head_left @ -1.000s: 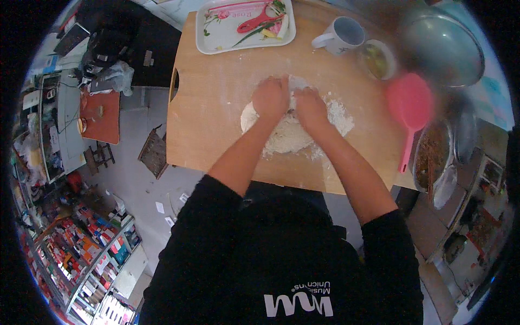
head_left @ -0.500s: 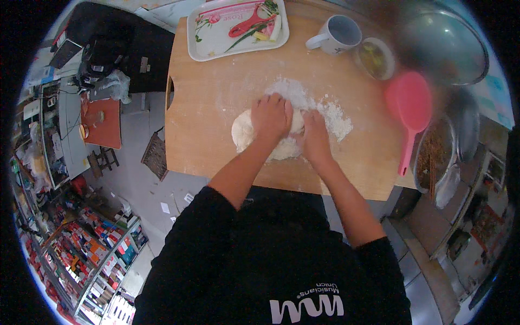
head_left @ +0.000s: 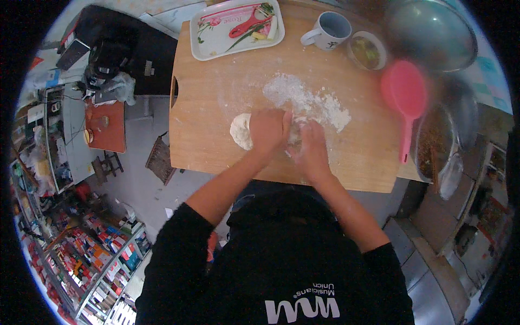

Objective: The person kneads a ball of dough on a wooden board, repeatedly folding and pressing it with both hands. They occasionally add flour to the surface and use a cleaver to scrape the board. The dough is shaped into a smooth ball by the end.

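Dough (head_left: 241, 131): pale lump on your floured worktop (head_left: 216, 97), mid-board.
Left hand (head_left: 269, 130): clamped over the dough.
Right hand (head_left: 310, 149): pressing beside it, fingers curled.
Progress: lump formed; loose flour (head_left: 309, 100) remains unworked.

— Where are the arms right now?

— Both come up from the lower edge, black sleeves pushed to around the elbows, bare forearms angling inward so the wrists nearly meet.

— And the left hand (head_left: 268, 130)?

— Palm down, fingers curled and closed together, knuckles up, wrist bent a little as it bears downward.

— The right hand (head_left: 311, 147)?

— Just beside the left, almost touching it, also palm down. Its fingers are bunched and pointing away from the body, dusted white. Whether either hand grips anything underneath, I cannot tell.
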`<state>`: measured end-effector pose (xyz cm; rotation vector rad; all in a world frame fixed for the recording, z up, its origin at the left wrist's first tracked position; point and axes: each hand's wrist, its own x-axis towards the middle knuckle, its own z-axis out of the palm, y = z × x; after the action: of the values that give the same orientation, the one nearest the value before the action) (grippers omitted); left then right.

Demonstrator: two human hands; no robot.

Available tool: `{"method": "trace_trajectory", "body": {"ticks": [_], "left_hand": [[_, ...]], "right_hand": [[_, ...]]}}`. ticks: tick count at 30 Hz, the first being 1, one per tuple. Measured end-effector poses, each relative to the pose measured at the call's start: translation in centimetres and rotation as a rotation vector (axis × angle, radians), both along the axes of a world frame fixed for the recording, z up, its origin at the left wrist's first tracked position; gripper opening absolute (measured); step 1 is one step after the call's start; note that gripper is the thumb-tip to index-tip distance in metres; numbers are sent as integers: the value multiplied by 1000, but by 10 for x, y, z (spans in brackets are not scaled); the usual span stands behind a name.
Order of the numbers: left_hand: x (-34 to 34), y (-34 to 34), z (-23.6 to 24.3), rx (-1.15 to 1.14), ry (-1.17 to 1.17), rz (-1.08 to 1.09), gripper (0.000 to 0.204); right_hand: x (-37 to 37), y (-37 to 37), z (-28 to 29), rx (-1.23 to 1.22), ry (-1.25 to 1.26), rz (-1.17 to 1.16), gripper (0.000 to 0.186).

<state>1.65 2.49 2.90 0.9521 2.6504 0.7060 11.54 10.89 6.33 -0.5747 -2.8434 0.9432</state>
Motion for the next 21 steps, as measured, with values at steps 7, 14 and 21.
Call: {"method": "trace_trajectory", "body": {"ticks": [7,14,21], "left_hand": [[-21,34,-39,25,306,-55,24],[-62,71,-15,-273,-183,66,54],[-98,17,-26,40,-623,100,83]], "right_hand": [[-28,44,-62,-201,-214,43,55],[-58,76,-81,-237,-219,-7,65],[-103,73,9,-56,-408,367,47]]}}
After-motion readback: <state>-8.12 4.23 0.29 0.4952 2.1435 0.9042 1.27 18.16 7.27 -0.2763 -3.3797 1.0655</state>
